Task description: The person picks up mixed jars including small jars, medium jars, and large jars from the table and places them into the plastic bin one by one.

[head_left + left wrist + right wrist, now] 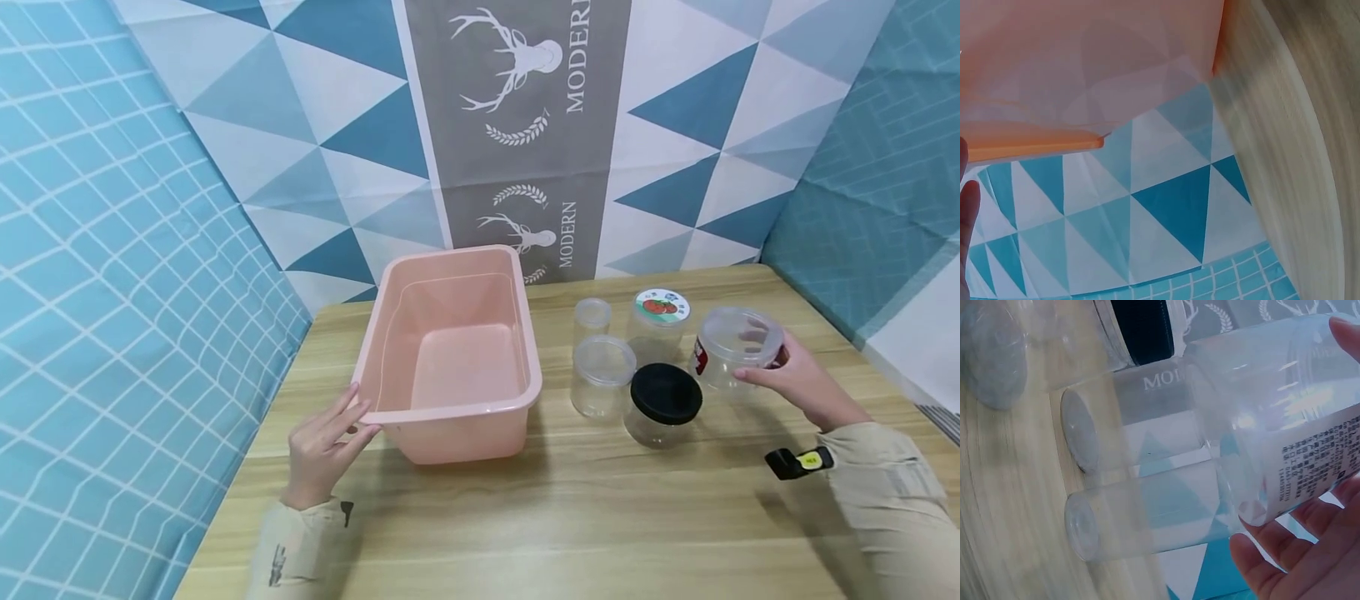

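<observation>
1. A wooden table stands in a corner with blue, white and grey cloth walls that show deer pictures.
2. One pink tub sits on the table. It is the big thing here, so every place below is told from it.
3. The left hand rests at the tub's near left corner. Its fingers are straight and only touch the rim; it holds nothing.
4. The right hand is well to the right of the tub. Its fingers curl around a clear jar with a see-through lid, the jar farthest from the tub.
5. That jar looks light, stiff and smooth, so it may slip. I think gripping its round side is best, as the hand does now.
6. There are five jars, all right of the tub: the held one, two small clear ones, one with a fruit sticker lid, and one with a black lid.
7. One small black and yellow thing sits on the right wrist.
</observation>
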`<action>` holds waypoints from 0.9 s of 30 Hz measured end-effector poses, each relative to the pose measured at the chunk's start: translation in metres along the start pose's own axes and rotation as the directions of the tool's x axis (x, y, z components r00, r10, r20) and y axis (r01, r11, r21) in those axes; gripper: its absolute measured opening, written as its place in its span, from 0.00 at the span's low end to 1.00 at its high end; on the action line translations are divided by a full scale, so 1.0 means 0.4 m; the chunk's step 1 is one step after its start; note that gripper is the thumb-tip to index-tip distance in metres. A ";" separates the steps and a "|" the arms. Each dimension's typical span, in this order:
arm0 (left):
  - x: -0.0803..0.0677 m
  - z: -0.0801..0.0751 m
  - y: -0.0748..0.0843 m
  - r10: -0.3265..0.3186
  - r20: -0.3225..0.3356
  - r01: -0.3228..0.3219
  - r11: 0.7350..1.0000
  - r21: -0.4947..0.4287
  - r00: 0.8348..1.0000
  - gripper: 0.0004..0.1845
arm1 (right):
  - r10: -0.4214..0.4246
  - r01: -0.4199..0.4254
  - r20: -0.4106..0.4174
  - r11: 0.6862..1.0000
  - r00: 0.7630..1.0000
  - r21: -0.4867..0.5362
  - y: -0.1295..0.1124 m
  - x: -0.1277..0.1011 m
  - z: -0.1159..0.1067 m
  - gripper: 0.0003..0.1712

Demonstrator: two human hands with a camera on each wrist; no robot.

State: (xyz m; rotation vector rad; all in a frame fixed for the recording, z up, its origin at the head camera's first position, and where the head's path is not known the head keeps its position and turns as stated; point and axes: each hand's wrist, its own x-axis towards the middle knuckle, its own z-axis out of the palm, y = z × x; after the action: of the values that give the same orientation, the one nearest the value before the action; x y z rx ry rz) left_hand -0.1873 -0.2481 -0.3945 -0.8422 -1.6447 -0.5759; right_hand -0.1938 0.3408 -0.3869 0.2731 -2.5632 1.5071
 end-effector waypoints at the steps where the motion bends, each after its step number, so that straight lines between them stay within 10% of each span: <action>1: -0.001 0.002 0.001 -0.004 -0.003 0.004 1.000 -0.009 1.000 0.27 | -0.001 0.001 -0.005 1.000 1.000 0.000 -0.004 0.000 -0.003 0.41; 27: -0.020 0.004 0.010 -0.097 -0.002 0.097 0.995 -0.002 0.995 0.27 | 0.002 -0.009 -0.124 0.999 0.992 -0.052 -0.064 -0.002 0.011 0.41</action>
State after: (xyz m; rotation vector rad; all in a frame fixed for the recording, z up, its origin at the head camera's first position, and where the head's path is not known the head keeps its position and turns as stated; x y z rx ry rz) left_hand -0.1843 -0.2461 -0.4027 -0.7658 -1.6903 -0.6462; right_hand -0.1871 0.3250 -0.3675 0.1602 -2.5034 1.4093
